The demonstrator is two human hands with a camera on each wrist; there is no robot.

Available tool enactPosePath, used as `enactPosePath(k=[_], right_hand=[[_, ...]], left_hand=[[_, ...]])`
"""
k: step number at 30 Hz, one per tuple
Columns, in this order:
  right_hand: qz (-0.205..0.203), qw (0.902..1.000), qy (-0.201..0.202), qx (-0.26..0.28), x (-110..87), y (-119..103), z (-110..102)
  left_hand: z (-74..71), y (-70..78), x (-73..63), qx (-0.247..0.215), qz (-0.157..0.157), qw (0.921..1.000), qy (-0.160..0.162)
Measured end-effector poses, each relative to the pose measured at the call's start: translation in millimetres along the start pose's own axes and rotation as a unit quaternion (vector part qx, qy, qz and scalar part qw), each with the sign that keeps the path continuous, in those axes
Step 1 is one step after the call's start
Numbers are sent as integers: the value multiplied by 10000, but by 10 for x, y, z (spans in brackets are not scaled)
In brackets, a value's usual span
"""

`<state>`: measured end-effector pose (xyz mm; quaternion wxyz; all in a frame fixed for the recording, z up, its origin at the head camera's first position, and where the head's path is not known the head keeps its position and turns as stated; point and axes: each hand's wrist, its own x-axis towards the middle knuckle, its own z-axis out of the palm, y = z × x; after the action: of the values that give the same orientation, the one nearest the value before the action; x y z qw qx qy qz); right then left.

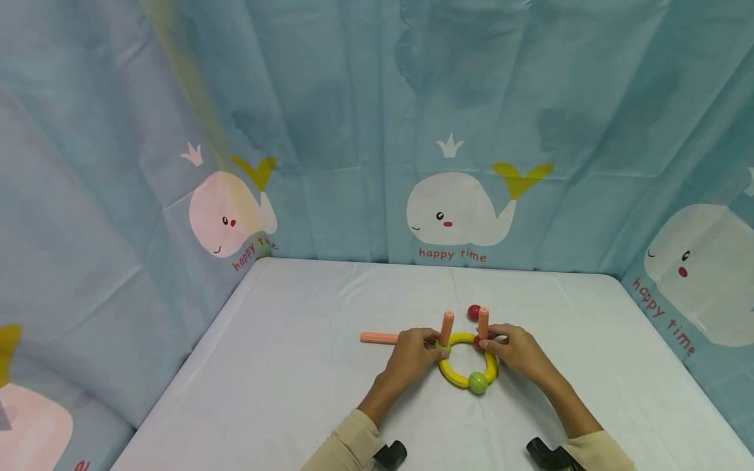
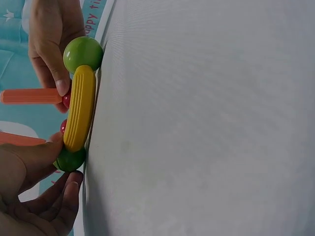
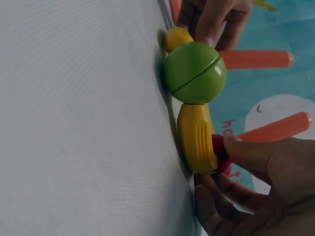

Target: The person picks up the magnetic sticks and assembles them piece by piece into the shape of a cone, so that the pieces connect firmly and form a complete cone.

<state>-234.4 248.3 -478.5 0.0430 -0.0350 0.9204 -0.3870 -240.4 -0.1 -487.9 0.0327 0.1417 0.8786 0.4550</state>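
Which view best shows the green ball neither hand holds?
The right wrist view: the green ball looks largest, its dark line clear. The left wrist view shows it smaller, no line visible; the head view, smallest, from above.

Orange rods (image 1: 447,329), yellow arcs (image 1: 453,376), green balls (image 1: 478,383), red balls (image 1: 474,313), white tablecloth (image 1: 283,373), whale-print blue curtain (image 1: 330,131)

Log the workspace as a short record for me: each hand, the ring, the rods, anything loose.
left hand: pinches the left green ball
right hand: pinches the joined red ball
ring: yellow curved pieces linked by those two balls and the near green ball
upright rods: one orange rod at the left green ball, another at the joined red ball
loose: orange rod lying beside the left hand; red ball beyond the ring
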Motion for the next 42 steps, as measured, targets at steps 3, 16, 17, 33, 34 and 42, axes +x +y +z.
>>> enactPosePath(k=[3,16,17,33,34,42], right_hand=[[42,10000,43,-17,-7,25,-1],[223,9997,-43,22,-179,52,-39],[229,9997,-45,22,-193,54,-38],[142,9984,-405,371,-409,-11,35],[90,9982,-441,385,-422,-19,44],[-211,9957,-719,554,-502,-78,117]], left_hand=[[-8,7,12,15,42,10000,-38],[-23,25,159,265,-81,9993,-246],[-24,31,176,287,-95,9991,-285],[-65,53,384,336,133,9972,-651],[-68,45,396,311,160,9969,-701],[-90,-10,499,103,357,9925,-1161]])
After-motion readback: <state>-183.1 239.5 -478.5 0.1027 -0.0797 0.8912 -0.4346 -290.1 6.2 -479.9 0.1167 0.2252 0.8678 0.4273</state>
